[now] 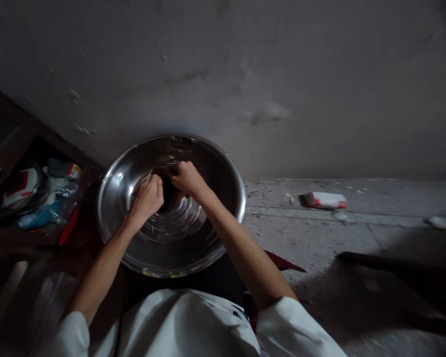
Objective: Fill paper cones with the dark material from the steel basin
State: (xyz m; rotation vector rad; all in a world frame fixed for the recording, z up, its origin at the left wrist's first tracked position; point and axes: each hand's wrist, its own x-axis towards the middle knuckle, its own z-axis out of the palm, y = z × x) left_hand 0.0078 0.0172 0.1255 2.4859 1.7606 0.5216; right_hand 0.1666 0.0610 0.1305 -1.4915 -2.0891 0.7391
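Note:
A large shiny steel basin (pixel 223 183) stands on the floor in front of me, close to the wall. Both my hands are down inside it, near its middle. My left hand (pixel 147 197) and my right hand (pixel 187 178) have their fingers curled around a small dark thing (pixel 167 191) held between them. The picture is too dim to tell what the thing is. A few pale strips lie on the basin's inner wall beside my left hand.
A grey wall (pixel 245 74) rises right behind the basin. At the left, a low dark wooden shelf (pixel 29 233) holds packets and plastic items. A white and red packet (pixel 325 200) lies on the concrete floor at the right. A dark flat object (pixel 394 267) lies lower right.

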